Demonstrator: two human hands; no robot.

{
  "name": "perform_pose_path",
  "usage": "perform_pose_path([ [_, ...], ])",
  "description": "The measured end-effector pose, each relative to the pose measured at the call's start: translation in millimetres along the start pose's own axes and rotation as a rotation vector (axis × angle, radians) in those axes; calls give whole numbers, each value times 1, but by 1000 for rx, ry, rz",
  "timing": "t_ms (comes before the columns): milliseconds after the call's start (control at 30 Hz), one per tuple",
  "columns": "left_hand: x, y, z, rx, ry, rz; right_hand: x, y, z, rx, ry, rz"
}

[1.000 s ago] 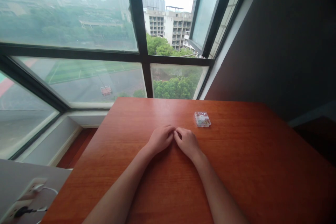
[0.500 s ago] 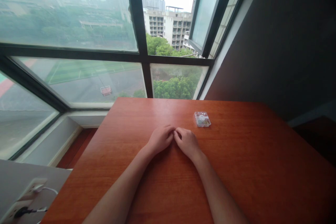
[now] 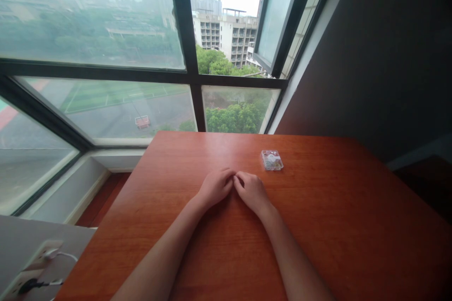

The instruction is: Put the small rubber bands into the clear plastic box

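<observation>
My left hand [image 3: 216, 185] and my right hand [image 3: 252, 190] rest on the brown wooden table [image 3: 335, 207], their fingertips meeting in the middle. Both have their fingers curled and closed. Whatever lies between the fingers, if anything, is hidden from above. A small clear plastic box [image 3: 272, 160] sits on the table beyond my right hand, a little to its right. Small items of mixed colours show through the box, too small to name. Neither hand touches it.
Past the table's far edge stands a dark-framed window [image 3: 192, 77], with one pane [image 3: 277, 28] swung outward. A dark wall [image 3: 370, 66] rises at the right. Low on the left, plugs sit in a wall socket [image 3: 45, 254], with cables running from them.
</observation>
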State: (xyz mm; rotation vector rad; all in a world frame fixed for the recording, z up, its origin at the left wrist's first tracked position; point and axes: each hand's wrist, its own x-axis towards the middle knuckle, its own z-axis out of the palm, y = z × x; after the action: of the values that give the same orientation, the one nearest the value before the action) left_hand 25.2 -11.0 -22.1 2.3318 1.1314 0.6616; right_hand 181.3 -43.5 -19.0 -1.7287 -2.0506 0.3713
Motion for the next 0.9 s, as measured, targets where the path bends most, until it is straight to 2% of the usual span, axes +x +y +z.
perform_pose_path([
  [900, 0, 2, -1, 3, 2, -8, 0, -2, -2, -1, -18, 11],
])
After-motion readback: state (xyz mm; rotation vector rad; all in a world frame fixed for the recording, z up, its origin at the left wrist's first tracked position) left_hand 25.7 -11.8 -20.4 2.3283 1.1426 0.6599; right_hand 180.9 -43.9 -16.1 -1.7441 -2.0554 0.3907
